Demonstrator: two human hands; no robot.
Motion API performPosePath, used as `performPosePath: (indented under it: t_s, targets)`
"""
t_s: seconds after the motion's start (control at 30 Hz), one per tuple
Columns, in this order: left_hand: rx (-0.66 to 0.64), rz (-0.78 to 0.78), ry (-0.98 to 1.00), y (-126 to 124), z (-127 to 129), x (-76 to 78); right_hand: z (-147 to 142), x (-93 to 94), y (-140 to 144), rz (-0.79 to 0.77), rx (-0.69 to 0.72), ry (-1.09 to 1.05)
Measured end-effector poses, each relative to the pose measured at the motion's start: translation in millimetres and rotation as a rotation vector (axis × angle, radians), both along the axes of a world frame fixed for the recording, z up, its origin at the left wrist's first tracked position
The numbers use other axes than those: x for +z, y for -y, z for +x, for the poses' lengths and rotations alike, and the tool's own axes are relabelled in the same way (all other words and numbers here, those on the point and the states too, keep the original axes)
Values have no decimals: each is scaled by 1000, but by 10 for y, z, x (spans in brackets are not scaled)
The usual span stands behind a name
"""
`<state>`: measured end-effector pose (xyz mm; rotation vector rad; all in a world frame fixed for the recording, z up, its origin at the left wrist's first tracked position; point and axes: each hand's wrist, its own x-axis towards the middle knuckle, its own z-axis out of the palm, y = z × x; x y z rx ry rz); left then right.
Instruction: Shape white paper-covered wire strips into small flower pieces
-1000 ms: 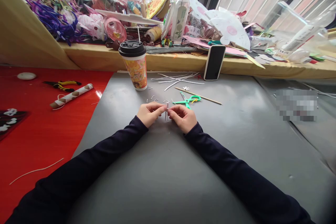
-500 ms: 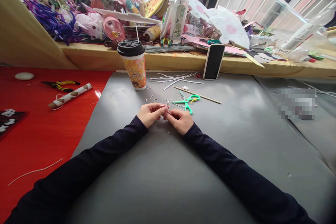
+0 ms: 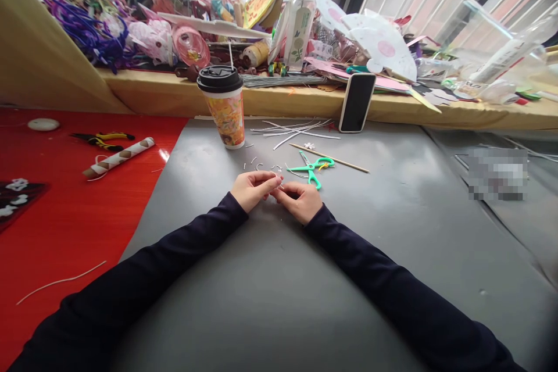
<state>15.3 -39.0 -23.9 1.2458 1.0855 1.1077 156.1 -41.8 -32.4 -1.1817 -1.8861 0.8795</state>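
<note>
My left hand [image 3: 251, 189] and my right hand [image 3: 301, 203] meet above the grey mat, both pinching a small white strip [image 3: 280, 186]. Most of this piece is hidden behind my fingertips, so its full shape cannot be made out. Just beyond my right hand lie green-handled scissors [image 3: 311, 168] with their blades apart. Short white offcuts [image 3: 259, 166] are scattered past my left fingers. Farther back, long white strips [image 3: 284, 142] cross one another. A thin wooden stick [image 3: 349, 164] lies slantwise behind the scissors, with a small white flower shape [image 3: 309, 146] beside it.
A lidded paper cup [image 3: 225, 119] with a straw stands at the back left, and a phone [image 3: 357, 103] leans against the ledge. Pliers [image 3: 104, 142] and a strip-wrapped roll [image 3: 120, 159] lie on the red surface. Craft materials and a bottle [image 3: 300, 29] crowd the sill.
My fingertips have shifted slightly around the white piece, whose upright end shows less now. The whole view has moved a little; the objects on the mat stay put.
</note>
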Motion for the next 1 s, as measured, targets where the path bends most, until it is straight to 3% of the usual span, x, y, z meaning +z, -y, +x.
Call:
performPosePath:
  t_s: [0.2, 0.47, 0.83, 1.0]
  targets:
    - [75, 43, 21, -8, -7, -5, -5, -7, 11, -2, 14, -18]
    - [125, 52, -37, 6, -17, 5, -9, 41, 12, 28, -155, -125]
    - [72, 95, -38, 15, -21, -9, 22, 71, 11, -184, -140, -285]
    - [68, 119, -65, 26, -6, -1, 30, 72, 14, -46, -178, -221]
